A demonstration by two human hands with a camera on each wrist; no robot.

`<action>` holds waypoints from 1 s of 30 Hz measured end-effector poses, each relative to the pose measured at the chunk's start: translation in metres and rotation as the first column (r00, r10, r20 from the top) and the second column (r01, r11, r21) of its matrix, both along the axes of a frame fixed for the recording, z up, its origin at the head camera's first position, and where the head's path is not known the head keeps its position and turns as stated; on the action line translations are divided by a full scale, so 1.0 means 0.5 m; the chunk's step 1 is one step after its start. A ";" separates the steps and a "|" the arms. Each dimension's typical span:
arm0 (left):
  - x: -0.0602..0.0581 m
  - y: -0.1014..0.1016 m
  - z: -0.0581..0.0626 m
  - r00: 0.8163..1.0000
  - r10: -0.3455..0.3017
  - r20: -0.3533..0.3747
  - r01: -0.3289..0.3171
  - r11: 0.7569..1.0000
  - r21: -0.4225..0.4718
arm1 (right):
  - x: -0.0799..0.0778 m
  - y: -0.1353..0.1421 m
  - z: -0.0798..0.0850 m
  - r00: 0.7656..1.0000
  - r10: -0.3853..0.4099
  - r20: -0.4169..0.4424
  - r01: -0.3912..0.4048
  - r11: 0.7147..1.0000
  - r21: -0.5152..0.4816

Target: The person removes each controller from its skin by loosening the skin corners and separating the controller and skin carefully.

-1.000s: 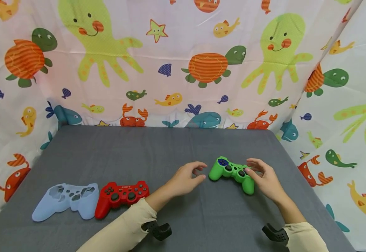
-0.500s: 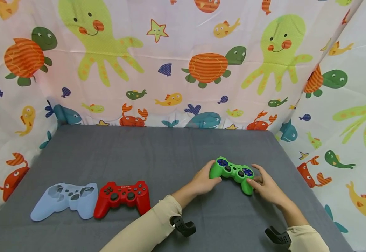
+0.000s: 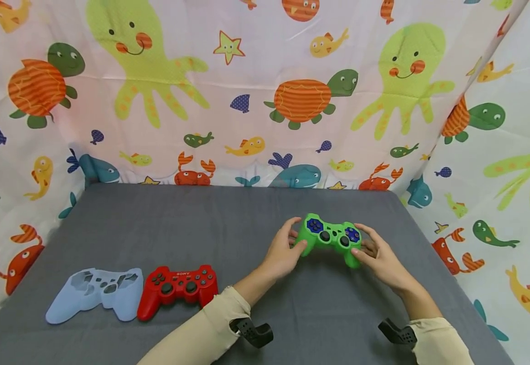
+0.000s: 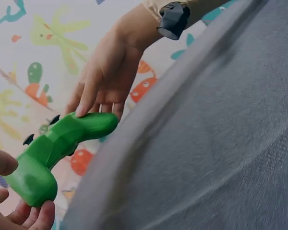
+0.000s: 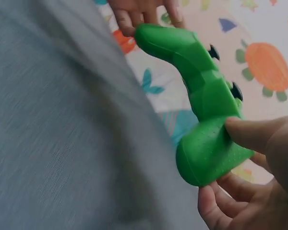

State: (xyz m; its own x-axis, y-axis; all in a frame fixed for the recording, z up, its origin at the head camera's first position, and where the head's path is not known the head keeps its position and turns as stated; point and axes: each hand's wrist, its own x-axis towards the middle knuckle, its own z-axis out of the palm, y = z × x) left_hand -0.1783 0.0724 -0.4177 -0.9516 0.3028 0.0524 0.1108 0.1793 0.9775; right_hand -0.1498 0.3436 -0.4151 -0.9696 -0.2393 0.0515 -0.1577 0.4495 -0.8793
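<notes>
A green game controller (image 3: 334,234) with dark blue button areas and two black thumbsticks is held between both hands, raised off the grey table. My left hand (image 3: 285,249) grips its left handle, thumb toward the front and fingers behind. On the other side my right hand (image 3: 381,257) pinches the right handle with thumb and fingers. Both wrist views show the smooth green grips from the side; in the right wrist view the thumb (image 5: 249,133) presses the handle and fingertips sit beneath it.
On the left of the grey table (image 3: 192,218) lie a red Sony controller (image 3: 178,288) and a pale blue silicone controller cover (image 3: 95,294), side by side. A curtain (image 3: 247,66) printed with sea animals stands behind the table and at its sides.
The left hand has reached right and taken hold of the controller's left handle. Both hands have then lifted the green controller from the table, shifting it slightly left.
</notes>
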 end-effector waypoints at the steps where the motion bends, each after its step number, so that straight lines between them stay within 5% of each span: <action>1: -0.001 -0.010 0.004 1.000 0.002 -0.009 -0.002 1.000 -0.001 | -0.005 -0.007 0.004 1.000 0.017 0.006 -0.017 1.000 -0.008; 16: -0.019 -0.142 0.026 1.000 0.029 -0.010 -0.028 0.997 0.071 | -0.073 -0.114 0.048 0.987 0.157 0.026 -0.154 0.982 -0.113; 30: -0.018 -0.207 0.041 1.000 0.028 0.006 -0.029 0.999 0.046 | -0.083 -0.171 0.046 0.977 0.213 0.003 -0.209 0.958 -0.199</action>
State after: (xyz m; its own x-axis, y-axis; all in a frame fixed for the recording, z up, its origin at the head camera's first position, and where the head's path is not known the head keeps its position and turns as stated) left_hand -0.1873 -0.0313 -0.3975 -0.9601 0.2728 0.0607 0.1012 0.1369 0.9854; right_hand -0.1912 0.2578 -0.3921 -0.8997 -0.4261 0.0950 -0.2077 0.2264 -0.9516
